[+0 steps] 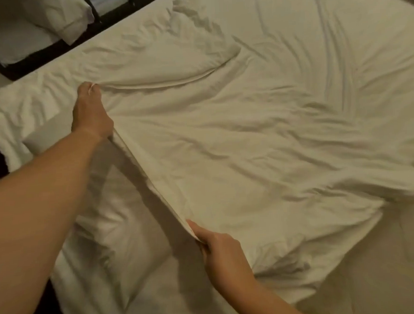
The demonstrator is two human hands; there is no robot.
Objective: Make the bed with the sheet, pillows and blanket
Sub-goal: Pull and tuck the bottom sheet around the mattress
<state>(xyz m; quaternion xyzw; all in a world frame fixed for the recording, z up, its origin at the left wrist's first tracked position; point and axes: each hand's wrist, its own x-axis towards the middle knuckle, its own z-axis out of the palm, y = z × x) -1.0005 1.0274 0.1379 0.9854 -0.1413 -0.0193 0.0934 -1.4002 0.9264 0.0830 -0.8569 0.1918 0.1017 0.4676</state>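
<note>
- A black metal bed frame (52, 53) crosses the top left corner.
- Two soft white pillows lie along the bed's left side, one far (40, 135) and one near (119, 238), beneath the raised hem.
- The left hand (91, 112) reaches far out, its fingertips pinching the hem of the blanket.
- The crumpled white fabric blanket (248, 142) covers the middle of the bed, and its lower right corner is bunched.
- The right hand (218, 250) clasps the same hem nearer the body, fingers curled round it.
- The pale fitted sheet (375, 280) shows bare at the lower right.
- Risk: an uneven pull could drag the blanket askew, or the thin far pinch could slip and drop the hem across the pillows.
</note>
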